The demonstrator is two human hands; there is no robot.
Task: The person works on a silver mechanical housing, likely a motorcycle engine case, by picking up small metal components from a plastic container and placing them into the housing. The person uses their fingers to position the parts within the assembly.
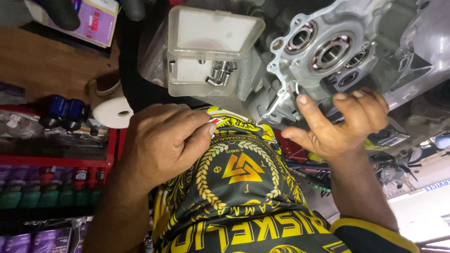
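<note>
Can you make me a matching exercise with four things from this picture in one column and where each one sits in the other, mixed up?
Things:
1. Small metal pins
2. Paper roll
3. Bearings
4. Small ring

Places:
A. Set into the grey engine case
B. At the fingertips of the right hand
C. Inside the clear plastic box
D. Beside the left hand, near the red shelf

Pairs: 1-C, 2-D, 3-A, 4-B
</note>
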